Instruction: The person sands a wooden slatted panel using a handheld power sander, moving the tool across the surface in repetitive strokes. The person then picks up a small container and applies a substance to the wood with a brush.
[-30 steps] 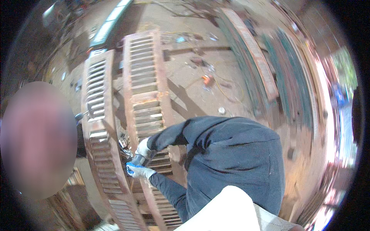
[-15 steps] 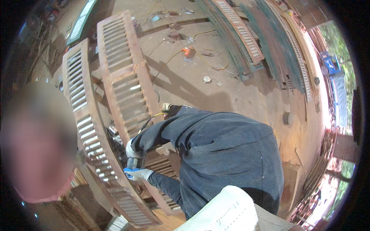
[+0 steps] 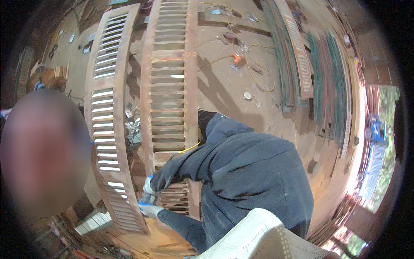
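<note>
While right hand [image 3: 149, 185] and left hand [image 3: 149, 209] met, gloved fingers [image 3: 142, 205] were wrapped around grey tool [image 3: 149, 198], tool located near facing edges of two slatted wooden panels [image 3: 168, 101], orange object [image 3: 237, 59] lay on brown floor [image 3: 276, 125].

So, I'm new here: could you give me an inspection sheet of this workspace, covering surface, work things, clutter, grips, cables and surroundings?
Surface: dusty brown floor.
Job's things: left-hand brown wooden slatted panel and right-hand brown wooden slatted panel, side by side with a gap; dark grey handheld tool, mostly hidden.
Clutter: orange handheld device and white round object on the floor; crumpled silvery material in the gap.
Grips: left grip and right grip, gloved in white and blue, both closed on the tool.
Cables: thin yellow cord looping on the floor.
Surroundings: long green and reddish boards at right; blue vehicle beyond.
</note>
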### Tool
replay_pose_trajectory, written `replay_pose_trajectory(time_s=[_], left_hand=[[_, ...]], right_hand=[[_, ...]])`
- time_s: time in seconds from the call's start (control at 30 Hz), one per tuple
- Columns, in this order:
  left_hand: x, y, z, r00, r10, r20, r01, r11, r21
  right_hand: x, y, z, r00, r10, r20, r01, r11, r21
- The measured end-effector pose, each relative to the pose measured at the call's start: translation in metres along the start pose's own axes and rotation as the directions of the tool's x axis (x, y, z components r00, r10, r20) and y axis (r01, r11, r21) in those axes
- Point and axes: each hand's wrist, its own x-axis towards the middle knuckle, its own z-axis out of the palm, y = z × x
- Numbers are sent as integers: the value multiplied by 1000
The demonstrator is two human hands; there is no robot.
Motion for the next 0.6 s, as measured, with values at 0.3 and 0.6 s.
replay_pose_trajectory(time_s=[0.3,0.6], left_hand=[[-70,114,187,912,384,147,-407,892,198],[-179,169,321,956,80,-284,-210,859,-467]], right_hand=[[-121,128,-179,923,-305,-233,334,937,98],[-163,188,-238,981,-192,5,172,865,-472]])
